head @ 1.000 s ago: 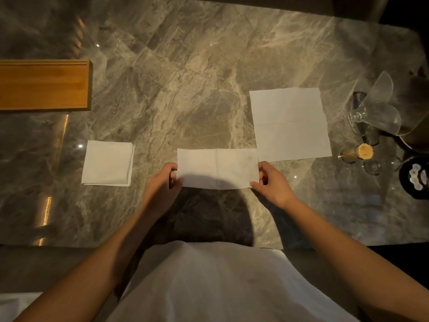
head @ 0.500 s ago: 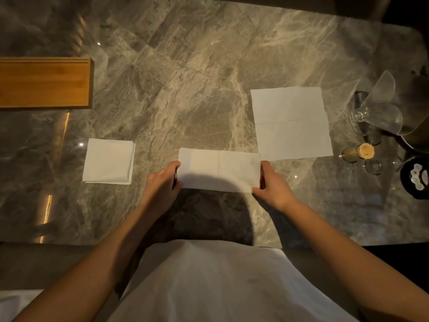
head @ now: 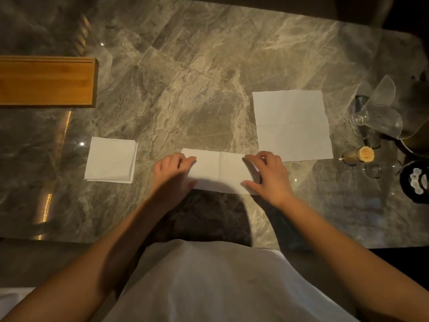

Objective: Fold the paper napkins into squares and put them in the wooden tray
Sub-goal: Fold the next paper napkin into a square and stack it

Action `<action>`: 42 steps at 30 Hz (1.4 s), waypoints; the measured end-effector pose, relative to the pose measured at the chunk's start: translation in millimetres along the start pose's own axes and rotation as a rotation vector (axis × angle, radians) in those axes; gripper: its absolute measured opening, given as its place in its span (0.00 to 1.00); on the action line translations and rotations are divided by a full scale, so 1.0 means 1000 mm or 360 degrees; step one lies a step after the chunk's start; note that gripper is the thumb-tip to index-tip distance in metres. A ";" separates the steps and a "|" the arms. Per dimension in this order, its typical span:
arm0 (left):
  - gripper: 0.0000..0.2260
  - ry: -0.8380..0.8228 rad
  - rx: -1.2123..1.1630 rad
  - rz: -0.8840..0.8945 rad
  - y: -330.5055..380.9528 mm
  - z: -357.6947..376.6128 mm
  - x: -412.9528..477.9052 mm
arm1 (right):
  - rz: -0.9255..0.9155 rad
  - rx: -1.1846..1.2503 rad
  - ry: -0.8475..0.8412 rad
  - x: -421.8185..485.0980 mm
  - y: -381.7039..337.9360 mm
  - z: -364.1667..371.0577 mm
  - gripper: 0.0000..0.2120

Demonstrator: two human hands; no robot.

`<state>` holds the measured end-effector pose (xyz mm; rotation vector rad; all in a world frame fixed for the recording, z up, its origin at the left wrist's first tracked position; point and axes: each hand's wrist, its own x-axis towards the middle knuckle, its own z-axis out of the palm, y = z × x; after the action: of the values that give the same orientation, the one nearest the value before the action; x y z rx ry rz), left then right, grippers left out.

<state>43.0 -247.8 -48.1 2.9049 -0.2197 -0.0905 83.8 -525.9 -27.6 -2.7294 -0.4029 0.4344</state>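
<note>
Folding a paper napkin on the marble table (head: 185, 89), seen from the head camera.

The half-folded napkin (head: 220, 173) lies flat as a white strip, long axis running left to right, with a crease down its middle (the strip is halved, not yet a square). The left hand (head: 171, 176) rests on its left end, forefinger and thumb spread and laid on the paper. The right hand (head: 270, 177) holds its right end, which curls up between thumb and bent forefinger. Left of that strip sits a stack of folded squares (head: 110, 160); further left and beyond it, the wooden tray (head: 46, 81). Just beyond its right end lies an unfolded napkin (head: 292, 125), creased in quarters, with wine glasses (head: 376, 117) further right.
</note>
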 end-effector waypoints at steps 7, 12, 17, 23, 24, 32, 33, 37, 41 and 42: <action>0.31 -0.0220 0.0103 0.0131 0.006 0.009 0.006 | -0.0072 -0.0348 -0.0294 0.002 -0.005 0.014 0.39; 0.32 -0.0322 0.0135 0.0171 -0.007 0.005 0.008 | -0.0002 -0.0347 -0.0277 -0.009 0.012 0.011 0.41; 0.23 -0.0032 0.0101 0.0097 -0.001 0.004 0.007 | 0.0023 -0.0320 -0.0235 -0.010 0.007 0.011 0.40; 0.21 -0.0103 -0.0010 -0.0032 0.034 0.015 0.001 | 0.0034 -0.0201 -0.0201 -0.017 -0.011 0.017 0.23; 0.23 -0.0120 0.0015 -0.0042 0.036 0.017 0.000 | 0.0007 -0.0158 -0.0222 -0.018 -0.012 0.016 0.19; 0.27 -0.0231 0.0037 0.0362 0.025 0.013 0.010 | -0.0353 -0.0108 -0.0393 -0.015 -0.010 0.011 0.15; 0.24 -0.0188 -0.0003 0.0394 0.023 0.012 0.011 | -0.0377 -0.0147 -0.0439 -0.014 -0.011 0.010 0.18; 0.12 -0.0134 -0.0268 0.0513 0.014 0.011 0.004 | -0.0431 -0.0188 -0.0511 -0.020 -0.017 0.017 0.24; 0.14 -0.0130 -0.0287 0.0691 0.007 0.017 -0.012 | -0.0423 -0.0115 -0.0402 -0.027 -0.018 0.025 0.21; 0.14 -0.0146 -0.0290 0.0689 0.007 0.018 -0.013 | -0.0407 -0.0100 -0.0361 -0.026 -0.018 0.025 0.18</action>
<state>27.7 -256.2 -63.5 2.6083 -0.8019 -0.1603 47.1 -510.6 -36.7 -2.6456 -0.8266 0.6718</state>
